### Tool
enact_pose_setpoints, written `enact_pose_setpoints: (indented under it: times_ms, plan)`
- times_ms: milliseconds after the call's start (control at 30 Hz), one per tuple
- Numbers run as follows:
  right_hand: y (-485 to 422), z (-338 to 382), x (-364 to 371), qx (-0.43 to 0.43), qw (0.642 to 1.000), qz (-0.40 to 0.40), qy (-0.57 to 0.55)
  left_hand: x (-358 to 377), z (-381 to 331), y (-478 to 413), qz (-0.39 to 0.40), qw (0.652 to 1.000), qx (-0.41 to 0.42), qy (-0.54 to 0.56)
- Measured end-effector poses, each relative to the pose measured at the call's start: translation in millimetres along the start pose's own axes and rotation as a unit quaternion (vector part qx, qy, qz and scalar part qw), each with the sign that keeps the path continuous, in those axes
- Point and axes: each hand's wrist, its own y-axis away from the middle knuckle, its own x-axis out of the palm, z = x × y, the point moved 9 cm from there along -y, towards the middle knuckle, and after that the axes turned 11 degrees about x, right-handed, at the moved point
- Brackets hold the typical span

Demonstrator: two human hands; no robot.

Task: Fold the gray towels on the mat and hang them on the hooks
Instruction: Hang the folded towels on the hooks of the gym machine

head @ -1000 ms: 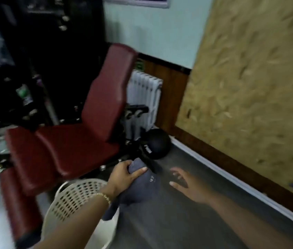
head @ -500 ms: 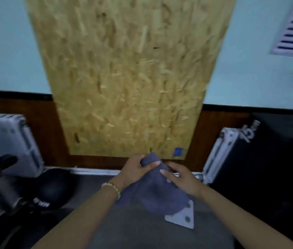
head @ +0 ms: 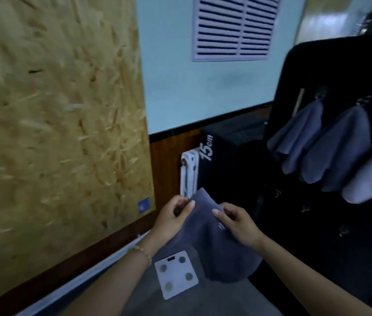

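Matt gray cloth towel (head: pixel 212 242); rough chipboard panel (head: pixel 54 124); glossy white scale (head: pixel 175 273).

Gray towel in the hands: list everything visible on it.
The soft dark gray cloth towel is held up in the air, its top peaked between both hands, the rest drooping in loose folds to a rounded lower edge. The left hand pinches its upper left edge; the right hand grips the upper right, beside a small white label. Nothing else visibly touches it.
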Motion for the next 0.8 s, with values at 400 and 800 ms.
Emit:
enact_pose_setpoints:
  times_ms: [400, 800]
  plan:
    - [44.1, -32.7, -59.2, 0.066, 0.986, -0.156, -0.008, 125.2, -22.1, -58.2, 0.271, 0.961, -0.02, 0.06]
    - [40.9, -31.6, -93.5, 0.21, 0.977, 0.009, -0.037, 164.2, -59.7, -74.5, 0.505, 0.86, 0.004, 0.073]
